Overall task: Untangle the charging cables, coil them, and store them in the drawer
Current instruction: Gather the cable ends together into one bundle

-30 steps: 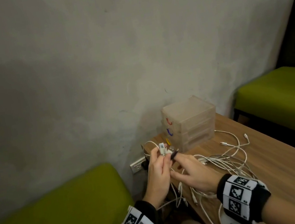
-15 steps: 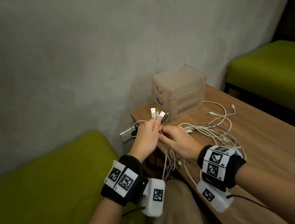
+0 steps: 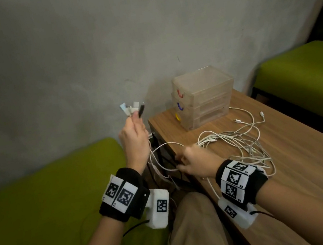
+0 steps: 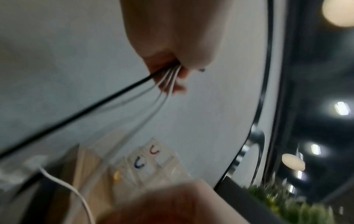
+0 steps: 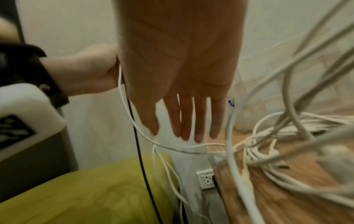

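My left hand (image 3: 133, 123) is raised left of the table and grips several cable ends, white plugs and one black plug (image 3: 132, 108) sticking up above the fingers. In the left wrist view the black and white cables (image 4: 166, 78) run out of its fist. My right hand (image 3: 182, 161) is lower, at the table's near-left edge, with fingers (image 5: 198, 121) straight and spread and a white cable loop (image 5: 134, 121) hanging just beyond them. A tangle of white cables (image 3: 237, 141) lies on the wooden table (image 3: 303, 162). The translucent drawer unit (image 3: 205, 97) stands at the back corner, drawers closed.
Green benches sit on the left (image 3: 50, 196) and at the far right (image 3: 308, 66). A wall socket (image 5: 207, 178) is below the table's left edge against the grey wall. My knee (image 3: 195, 224) is under the hands.
My left hand has risen up and to the left with the plug ends. My right hand has left the plugs, dropped to the table's edge and opened.
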Tool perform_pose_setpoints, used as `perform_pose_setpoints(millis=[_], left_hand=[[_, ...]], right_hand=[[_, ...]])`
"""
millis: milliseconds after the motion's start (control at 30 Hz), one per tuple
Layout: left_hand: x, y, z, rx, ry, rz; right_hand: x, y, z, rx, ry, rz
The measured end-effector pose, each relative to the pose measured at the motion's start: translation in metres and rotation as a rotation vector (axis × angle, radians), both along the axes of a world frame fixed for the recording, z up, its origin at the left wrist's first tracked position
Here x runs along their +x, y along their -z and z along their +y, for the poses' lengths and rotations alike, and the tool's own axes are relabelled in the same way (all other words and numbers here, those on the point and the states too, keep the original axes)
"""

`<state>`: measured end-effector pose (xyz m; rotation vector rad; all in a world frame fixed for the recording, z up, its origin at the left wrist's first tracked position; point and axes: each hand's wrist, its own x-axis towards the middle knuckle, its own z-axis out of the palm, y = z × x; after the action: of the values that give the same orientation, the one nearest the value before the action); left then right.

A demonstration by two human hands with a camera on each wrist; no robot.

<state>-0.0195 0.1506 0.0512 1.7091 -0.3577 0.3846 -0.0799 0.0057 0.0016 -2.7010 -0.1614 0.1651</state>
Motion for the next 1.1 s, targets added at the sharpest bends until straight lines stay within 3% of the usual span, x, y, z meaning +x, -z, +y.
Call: perform_pose_setpoints(millis=[33,100,200,300,400,533,633,767,900,1000,1100], left_hand=[[0.000,0.000,0.000,-0.100,0.002,0.018],[-0.004,0.001,-0.005,-0.105,0.033,-0.009],[-0.025,0.007,-0.023,0.037,0.172,-0.057],[-0.035,0.005,-0.032,0.019,0.260,-0.040],[-0.021,-0.010,-0.027,-0.058,0.150,-0.039],[-0.005,-0.031,-0.021,-0.048,-0.011,-0.165],[-0.012,-0.027,-0.029,-0.007,0.015,-0.135],[-0.037,-0.001,-0.050,0.113,0.200,-0.106],[-0.033,0.000,-0.057,0.107,0.139,-0.136],[-0.023,-0.008,-0.051,0.086,0.030,-0.234],[-0.022,-0.008,-0.053,0.108,0.056,-0.249]], right_hand=[[-0.001,-0.005,-0.001,0.065,0.029,-0.146],[-0.001,-0.011,0.001,0.266,-0.015,-0.379],[-0.003,-0.007,0.015,0.362,-0.166,-0.295],[-0.011,0.002,0.024,0.338,-0.206,-0.202],[-0.012,0.003,0.023,0.249,-0.253,-0.202],[-0.005,-0.001,0.015,0.084,-0.311,-0.181],[0.000,-0.010,-0.001,0.297,-0.094,-0.251],[-0.005,-0.020,-0.004,0.523,-0.020,-0.374],[-0.013,-0.014,-0.011,0.383,-0.055,-0.190],[-0.003,-0.008,-0.032,0.325,0.062,-0.107],[-0.003,0.009,-0.042,-0.076,0.009,-0.004]])
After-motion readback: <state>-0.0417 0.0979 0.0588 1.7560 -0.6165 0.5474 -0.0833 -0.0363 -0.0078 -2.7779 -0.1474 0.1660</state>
